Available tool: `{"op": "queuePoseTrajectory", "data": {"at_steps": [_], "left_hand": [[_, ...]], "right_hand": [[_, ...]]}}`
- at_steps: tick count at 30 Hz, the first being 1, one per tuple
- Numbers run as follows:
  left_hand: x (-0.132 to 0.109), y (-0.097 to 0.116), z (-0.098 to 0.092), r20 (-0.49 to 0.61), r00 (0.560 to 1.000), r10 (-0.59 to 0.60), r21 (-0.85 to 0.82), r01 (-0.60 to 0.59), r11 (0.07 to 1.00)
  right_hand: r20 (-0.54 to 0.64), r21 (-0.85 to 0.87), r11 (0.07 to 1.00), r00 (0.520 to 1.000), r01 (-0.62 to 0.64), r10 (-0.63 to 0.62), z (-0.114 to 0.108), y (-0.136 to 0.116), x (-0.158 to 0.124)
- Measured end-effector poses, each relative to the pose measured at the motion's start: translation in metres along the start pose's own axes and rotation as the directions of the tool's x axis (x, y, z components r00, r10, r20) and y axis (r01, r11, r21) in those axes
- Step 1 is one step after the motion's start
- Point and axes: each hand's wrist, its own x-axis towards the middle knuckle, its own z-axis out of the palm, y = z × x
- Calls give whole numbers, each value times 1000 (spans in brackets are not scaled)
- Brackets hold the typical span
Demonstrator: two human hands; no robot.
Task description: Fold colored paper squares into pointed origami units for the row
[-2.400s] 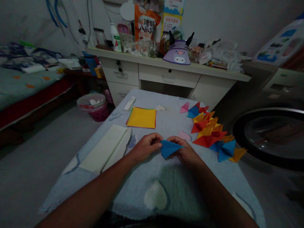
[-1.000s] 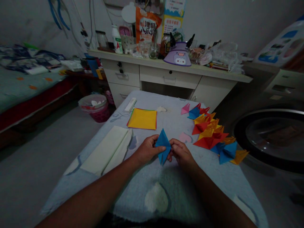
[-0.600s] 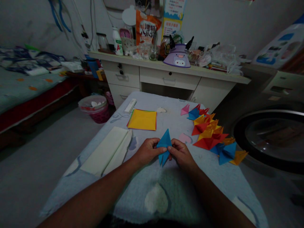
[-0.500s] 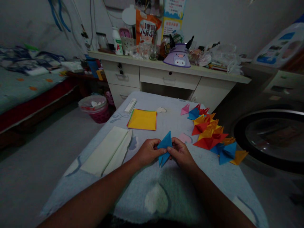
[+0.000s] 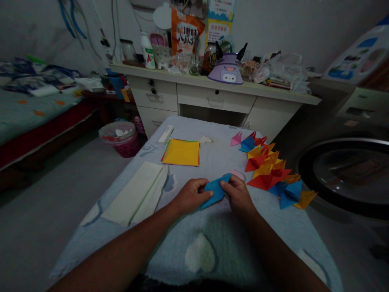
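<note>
A folded piece of blue origami paper [image 5: 216,190] is held between both hands above the cloth-covered table [image 5: 182,231]. My left hand [image 5: 194,195] pinches its left side, thumb on top. At its upper right corner, my right hand [image 5: 238,191] grips with thumb and fingers. The fingers under the paper are partly hidden. Beyond my hands lies a stack of square paper [image 5: 181,152], yellow on top. Several folded paper cranes [image 5: 267,178] in red, yellow, orange, blue and pink sit in a cluster along the table's right side.
A folded pale cloth or paper [image 5: 136,192] lies left of my arms. Near the far edge are a white strip-like box [image 5: 165,134] and a crumpled white scrap [image 5: 206,139]. A desk [image 5: 194,95] stands behind, a bin [image 5: 120,138] at left, a washing machine [image 5: 349,170] at right.
The blue paper has turned from upright diamond with split lower points to a slanted shape spread sideways. My right hand has moved slightly right, its grip now at the upper right corner.
</note>
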Motion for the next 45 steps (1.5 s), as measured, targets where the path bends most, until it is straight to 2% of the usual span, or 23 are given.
{"op": "queuePoseTrajectory", "data": {"at_steps": [3, 7, 10, 15, 19, 23, 27, 30, 36, 43, 45], "left_hand": [[0, 2, 0, -19, 1000, 2, -34, -3, 999], [1, 6, -4, -115, 993, -1, -73, -7, 997], [2, 10, -10, -191, 981, -21, -103, 1, 995], [1, 13, -23, -351, 936, 1, -48, -20, 999], [1, 11, -26, -455, 889, 55, -162, -144, 976], [3, 9, -22, -455, 890, 30, -347, -208, 915], [6, 7, -15, -380, 924, -41, -469, -154, 870], [7, 3, -12, -317, 946, -68, -448, -86, 890], [8, -3, -10, -362, 929, -72, -448, -106, 888], [9, -2, -9, -370, 925, -82, -432, -94, 897], [9, 0, -10, -369, 926, -80, -414, -87, 906]], "right_hand": [[-23, 34, 999, 999, 24, -24, -5, -1, 2], [-69, 38, 998, 997, 44, -42, -8, -1, 3], [-62, 20, 999, 997, 41, -40, -9, -3, 3], [118, -161, 987, 993, 1, 18, -12, -8, 1], [247, -289, 955, 959, -66, 141, -7, -13, -3], [325, -336, 940, 929, -61, 176, 2, -14, -6], [332, -326, 943, 927, -58, 172, 6, -10, -6], [313, -328, 944, 937, -44, 152, 7, -9, -7], [336, -396, 918, 928, -13, 158, 13, -17, -9], [381, -359, 932, 905, -43, 188, 12, -18, -10], [360, -319, 947, 918, -45, 164, 10, -18, -9]]}}
